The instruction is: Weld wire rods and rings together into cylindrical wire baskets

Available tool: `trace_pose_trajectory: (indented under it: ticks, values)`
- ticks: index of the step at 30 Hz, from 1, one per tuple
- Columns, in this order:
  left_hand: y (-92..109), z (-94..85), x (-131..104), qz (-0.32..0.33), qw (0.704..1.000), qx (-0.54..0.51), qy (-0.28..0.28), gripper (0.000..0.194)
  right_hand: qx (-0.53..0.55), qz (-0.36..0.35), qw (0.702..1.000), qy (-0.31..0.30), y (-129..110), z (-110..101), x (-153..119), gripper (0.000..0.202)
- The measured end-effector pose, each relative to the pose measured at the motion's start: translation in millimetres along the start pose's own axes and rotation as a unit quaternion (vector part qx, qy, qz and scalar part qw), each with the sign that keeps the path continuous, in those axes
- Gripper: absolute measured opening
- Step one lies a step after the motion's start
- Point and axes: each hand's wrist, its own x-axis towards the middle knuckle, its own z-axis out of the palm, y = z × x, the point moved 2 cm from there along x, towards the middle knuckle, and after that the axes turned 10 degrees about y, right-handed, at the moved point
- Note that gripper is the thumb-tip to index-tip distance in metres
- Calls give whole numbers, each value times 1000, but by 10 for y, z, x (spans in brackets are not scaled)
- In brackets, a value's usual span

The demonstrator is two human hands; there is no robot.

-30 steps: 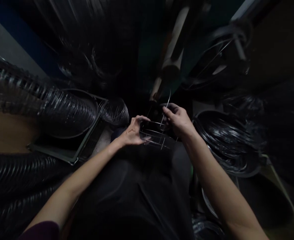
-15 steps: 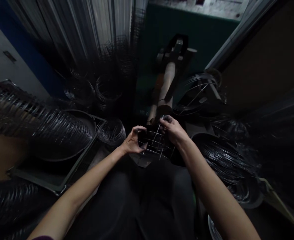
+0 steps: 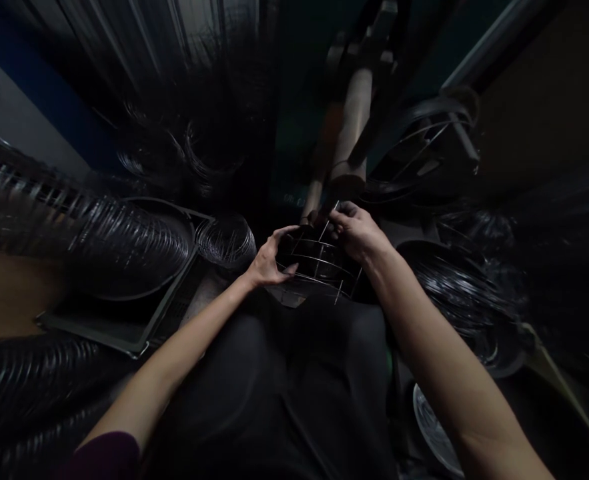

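Stacked wire rings (image 3: 124,230) lie at nine o'clock, leaning. The left hand (image 3: 270,260) is clamped around the central wire frame (image 3: 319,257). A machine bar (image 3: 357,110) blocks twelve-to-one; the right hand (image 3: 358,232) pinches a rod (image 3: 329,223); a wire bundle (image 3: 451,293) fills three.

Dark purple sleeve (image 3: 105,457) above a bare left forearm (image 3: 194,340), with black, softly creased lower clothing (image 3: 224,373)

Silver, crisscrossed wire frame (image 3: 319,258), centre; dark-green panel (image 3: 297,133), twelve o'clock; blue strip (image 3: 49,83), ten; brown surface (image 3: 14,293), nine; purple sleeve (image 3: 107,457), eight; charcoal clothing (image 3: 224,353), six.
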Motion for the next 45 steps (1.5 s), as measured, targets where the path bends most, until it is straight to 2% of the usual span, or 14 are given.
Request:
trace_pose_trajectory:
  ticks: [5, 7, 9, 12, 14, 16, 18, 21, 24, 27, 30, 36, 45]
  values:
    - [-94, 30, -752, -156, 986, -26, -46, 53, 19, 24, 999, 23, 215, -275, -182, 27]
    - [-120, -28, -978, -209, 973, -13, -96, 56, 19, 48, 998, 28, 352, -393, -305, 27]
    - [-73, -118, -1045, -212, 963, 29, -163, 68, 25, 61, 997, 34, 485, -483, -431, 30]
    - [148, -180, -909, -160, 957, 84, -229, 94, 45, 64, 996, 36, 648, -535, -576, 35]
    - [332, -109, -780, -130, 954, 121, -242, 103, 54, 70, 996, 32, 727, -519, -629, 38]
    - [469, 20, -684, -122, 950, 163, -235, 93, 57, 78, 995, 27, 770, -485, -646, 40]
    - [519, 127, -613, -134, 950, 190, -209, 70, 58, 83, 995, 17, 762, -448, -632, 40]
    - [459, 156, -482, -131, 963, 169, -163, 52, 52, 82, 995, -4, 638, -387, -552, 38]
    - [351, 66, -288, -99, 978, 129, -129, 53, 36, 61, 997, -12, 415, -287, -420, 31]
    - [273, -19, -101, -84, 983, 125, -103, 52, 24, 35, 999, 6, 197, -155, -278, 28]
    - [223, -50, 16, -74, 986, 124, -80, 52, 7, 27, 1000, 12, 66, -42, -159, 26]
    - [107, -80, 102, -57, 992, 98, -48, 50, 0, 1, 1000, 8, 27, 42, -5, 22]
    - [49, -120, 211, -75, 991, 98, -59, 48, 0, -23, 1000, 1, 76, 74, 100, 38]
